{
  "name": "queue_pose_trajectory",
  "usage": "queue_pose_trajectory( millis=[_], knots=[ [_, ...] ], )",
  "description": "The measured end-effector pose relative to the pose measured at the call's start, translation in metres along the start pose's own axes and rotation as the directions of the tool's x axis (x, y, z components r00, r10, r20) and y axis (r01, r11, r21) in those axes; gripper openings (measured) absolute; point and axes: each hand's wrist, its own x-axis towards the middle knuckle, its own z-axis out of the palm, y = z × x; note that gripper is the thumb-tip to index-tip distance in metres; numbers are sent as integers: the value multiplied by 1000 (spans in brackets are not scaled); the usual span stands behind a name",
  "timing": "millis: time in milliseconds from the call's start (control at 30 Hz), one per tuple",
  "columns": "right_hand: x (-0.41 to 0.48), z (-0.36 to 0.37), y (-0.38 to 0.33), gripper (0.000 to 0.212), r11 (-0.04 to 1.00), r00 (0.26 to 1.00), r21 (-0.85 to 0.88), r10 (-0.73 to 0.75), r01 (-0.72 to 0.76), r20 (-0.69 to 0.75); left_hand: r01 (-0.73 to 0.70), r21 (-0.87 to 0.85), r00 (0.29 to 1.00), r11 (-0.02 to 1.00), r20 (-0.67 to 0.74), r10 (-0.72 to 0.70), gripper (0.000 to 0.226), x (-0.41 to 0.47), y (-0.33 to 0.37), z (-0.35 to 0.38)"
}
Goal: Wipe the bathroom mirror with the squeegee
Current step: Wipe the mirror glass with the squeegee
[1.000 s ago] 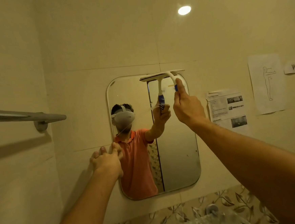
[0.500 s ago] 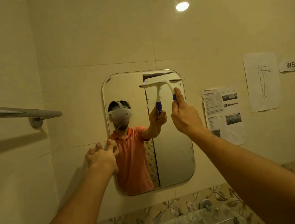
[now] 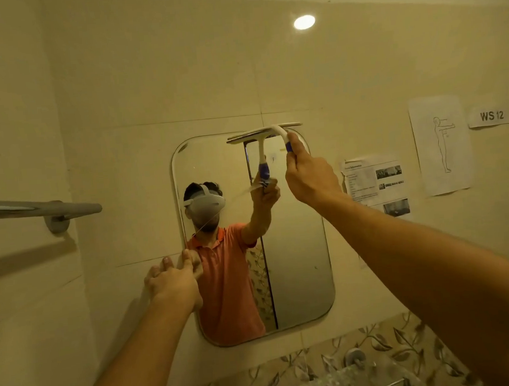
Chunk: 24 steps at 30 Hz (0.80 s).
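1. White-and-blue squeegee point(image 3: 263, 132): our right hand point(image 3: 311, 177) is clenched around its handle, arm raised.
2. Our left hand point(image 3: 172, 283) holds nothing. Its fingers lie flat against the left edge of the mirror point(image 3: 297, 250), as a brace.
3. The blade lies level at the mirror's top edge, over its right half, and appears to meet the glass.
4. We judge a downward stroke to be at its start. The next move calls for even pressure and a straight pull towards the bottom edge.
5. Beyond lies the tiled wall, with a towel bar point(image 3: 65, 209) at left and taped paper sheets point(image 3: 376, 183) at right.
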Motion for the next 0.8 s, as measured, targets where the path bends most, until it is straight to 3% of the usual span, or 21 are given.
queue_pose_trajectory(
  millis=[467,800],
  knots=[
    [-66,35,29,59,995,994,67,63,-69,92,-23,5,1000,1000,15,23,107,0,-6,1],
    [-12,0,-3,55,1000,1000,-10,-25,25,7,2,6,1000,1000,18,-2,111,0,0,-1]
  ],
)
